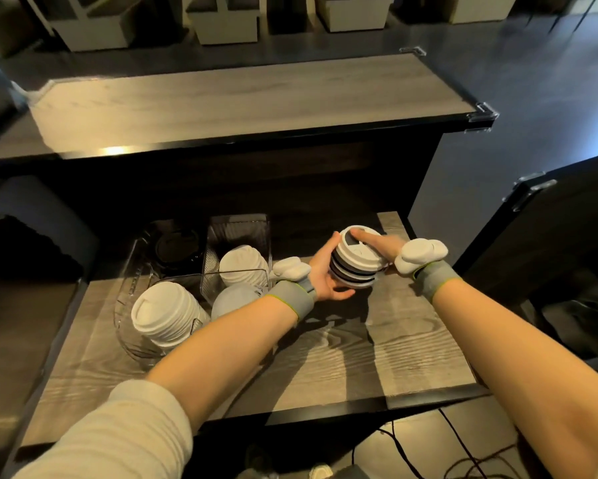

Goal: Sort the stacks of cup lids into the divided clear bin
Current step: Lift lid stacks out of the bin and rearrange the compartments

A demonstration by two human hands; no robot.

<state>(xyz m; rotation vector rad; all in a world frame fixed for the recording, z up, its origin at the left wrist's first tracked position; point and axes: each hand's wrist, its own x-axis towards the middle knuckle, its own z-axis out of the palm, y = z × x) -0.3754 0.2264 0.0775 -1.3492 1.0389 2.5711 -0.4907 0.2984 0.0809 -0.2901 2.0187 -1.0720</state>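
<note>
A mixed stack of white and black cup lids is held tilted just above the wooden shelf, right of the bin. My left hand cups its left side and bottom. My right hand presses on its top and right side. The divided clear bin stands at the left of the shelf. It holds a white lid stack at front left, black lids at back left, a white stack at back right and pale lids at front right, partly hidden by my left forearm.
The low wooden shelf has bare surface in front of and right of my hands. A higher counter overhangs behind. A dark cabinet door stands at the right. Cables lie on the floor below.
</note>
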